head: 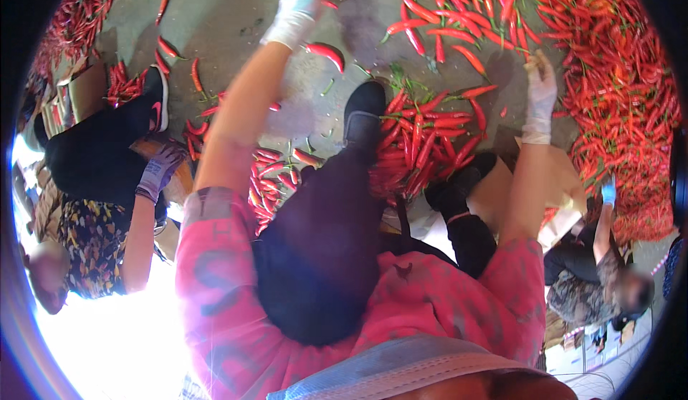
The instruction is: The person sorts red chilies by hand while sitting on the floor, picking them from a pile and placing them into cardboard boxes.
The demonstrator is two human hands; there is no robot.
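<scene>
My left hand (297, 10), in a white glove, reaches to the top edge of the view over the floor; its fingers are blurred and partly cut off. My right hand (540, 91), also gloved in white, is at the right beside loose red chili peppers (457, 18), its fingertips close together near a green pepper stem; whether it grips that stem is unclear. Between my feet lies a pile of red chilies (416, 142). Another group of chilies (269, 182) lies by my left leg. A single red chili (326, 55) rests just below my left hand.
A large heap of red chilies (623, 104) fills the right side. My dark shoe (365, 112) stands on the concrete floor (306, 109). A gloved co-worker (97, 233) sits at the left, another person (580, 292) at the right. A cardboard box (556, 171) is beside my right arm.
</scene>
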